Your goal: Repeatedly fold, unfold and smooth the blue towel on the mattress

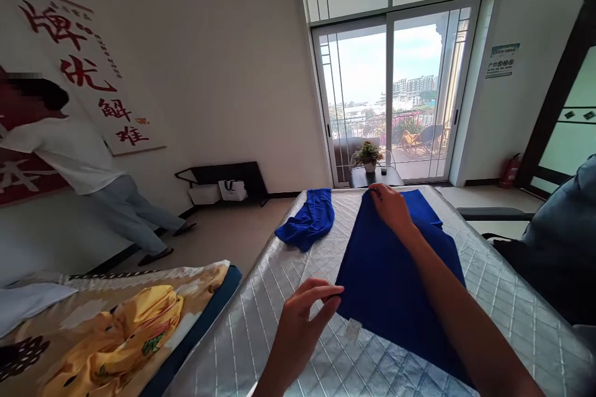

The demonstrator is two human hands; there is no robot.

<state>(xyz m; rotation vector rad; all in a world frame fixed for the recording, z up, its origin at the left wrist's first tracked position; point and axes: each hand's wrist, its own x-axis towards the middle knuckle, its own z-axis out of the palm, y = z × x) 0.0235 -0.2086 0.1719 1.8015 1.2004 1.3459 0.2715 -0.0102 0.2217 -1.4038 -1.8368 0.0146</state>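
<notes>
A blue garment (386, 288), partly folded with straight edges, lies on a silvery quilted mattress (261, 322). My left hand (310, 313) pinches its near left corner between thumb and fingers. At its far left corner, my right hand (388, 205) grips the cloth with closed fingers, and the forearm crosses over the garment. A small white tag (353, 329) sticks out from the near edge. Behind my right hand, more blue cloth (421, 206) reaches toward the mattress's far edge; whether it is the same piece I cannot tell. A separate crumpled blue garment (310, 220) lies at the far left.
On the left, a second bed (190, 288) holds a crumpled yellow cloth (133, 329). A person (88, 164) in a white top stands by the left wall. Past the mattress, a potted plant (369, 158) rests on a small table. A dark bag (565, 229) is at the right.
</notes>
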